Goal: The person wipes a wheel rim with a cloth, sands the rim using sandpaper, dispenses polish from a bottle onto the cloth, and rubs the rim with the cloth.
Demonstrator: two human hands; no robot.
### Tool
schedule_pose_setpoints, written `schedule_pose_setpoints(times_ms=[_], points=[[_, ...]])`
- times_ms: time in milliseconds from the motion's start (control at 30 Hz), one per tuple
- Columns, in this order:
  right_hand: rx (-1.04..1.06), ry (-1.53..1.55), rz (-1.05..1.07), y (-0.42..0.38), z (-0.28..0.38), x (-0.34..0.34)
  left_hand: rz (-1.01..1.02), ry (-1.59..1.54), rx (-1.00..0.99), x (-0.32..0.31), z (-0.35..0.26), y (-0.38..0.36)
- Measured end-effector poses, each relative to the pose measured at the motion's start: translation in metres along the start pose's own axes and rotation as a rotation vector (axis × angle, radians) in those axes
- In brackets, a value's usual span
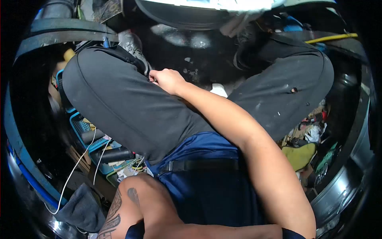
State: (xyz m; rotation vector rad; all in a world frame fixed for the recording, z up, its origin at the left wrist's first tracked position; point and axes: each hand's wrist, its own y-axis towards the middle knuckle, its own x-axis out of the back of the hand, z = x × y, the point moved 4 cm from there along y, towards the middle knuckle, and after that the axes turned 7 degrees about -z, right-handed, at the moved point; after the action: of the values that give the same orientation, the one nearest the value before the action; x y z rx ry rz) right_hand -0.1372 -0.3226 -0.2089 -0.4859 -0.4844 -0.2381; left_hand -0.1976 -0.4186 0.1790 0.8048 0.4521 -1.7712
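My right hand [168, 79] lies against the inner side of my left trouser leg [115, 91], near the shin. Its fingers are curled and pressed together at the dark cloth; whether they pinch the cloth or something small is hidden. The right forearm crosses my lap from the lower right. My left arm, with a tattoo near the elbow, is bent across the bottom of the view, and its hand is out of sight. A black shoe [133, 47] stands just beyond the right hand.
Blue plastic baskets [81, 127] with black cylindrical items and white cords sit at the left. A grey cloth [81, 209] hangs lower left. Scraps and a yellow-green cloth [299, 156] lie at the right. A round, brightly lit rim [179, 18] is ahead, with a yellow hose [332, 38] beyond my right knee.
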Motion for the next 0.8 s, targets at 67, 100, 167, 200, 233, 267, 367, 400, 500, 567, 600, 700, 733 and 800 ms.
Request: schedule_pose_setpoints(times_ms=[67,100,167,200,233,267,367,400,500,567,600,700,733,800], points=[[0.003,-0.037,-0.034,-0.008,-0.012,0.004,-0.067,-0.075,0.091,0.000,0.004,-0.001],[-0.010,-0.055,-0.039,-0.010,-0.015,0.007,-0.114,-0.135,0.138,0.000,0.005,-0.003],[-0.035,-0.069,-0.053,-0.010,-0.021,0.015,-0.237,-0.224,0.093,-0.008,-0.003,-0.005],[-0.041,-0.053,-0.064,-0.009,-0.024,0.019,-0.220,-0.229,-0.007,-0.007,-0.002,-0.003],[-0.052,-0.049,-0.087,-0.008,-0.028,0.021,-0.040,-0.147,-0.255,0.003,0.006,0.011],[-0.061,-0.048,-0.109,-0.007,-0.032,0.024,-0.034,-0.071,-0.200,0.008,0.007,0.008],[-0.074,-0.044,-0.144,-0.011,-0.036,0.034,-0.072,0.118,-0.163,0.019,-0.004,0.000],[-0.061,0.001,-0.168,-0.013,-0.038,0.034,-0.075,0.145,-0.183,0.022,-0.007,-0.002],[-0.053,-0.044,-0.171,-0.005,-0.040,0.034,-0.045,0.195,-0.231,0.025,-0.014,-0.007],[-0.037,-0.016,-0.177,-0.005,-0.043,0.028,-0.049,0.203,-0.229,0.026,-0.013,-0.008],[-0.054,-0.034,-0.160,-0.008,-0.043,0.028,-0.058,0.209,-0.222,0.027,-0.011,-0.007],[-0.052,-0.065,-0.124,-0.005,-0.033,0.027,-0.062,0.236,-0.202,0.025,-0.002,-0.003],[-0.038,-0.074,-0.117,-0.006,-0.032,0.027,-0.056,0.231,-0.192,0.025,0.003,-0.003],[-0.024,-0.103,-0.119,-0.008,-0.032,0.027,-0.046,0.206,-0.167,0.024,0.009,-0.001]])
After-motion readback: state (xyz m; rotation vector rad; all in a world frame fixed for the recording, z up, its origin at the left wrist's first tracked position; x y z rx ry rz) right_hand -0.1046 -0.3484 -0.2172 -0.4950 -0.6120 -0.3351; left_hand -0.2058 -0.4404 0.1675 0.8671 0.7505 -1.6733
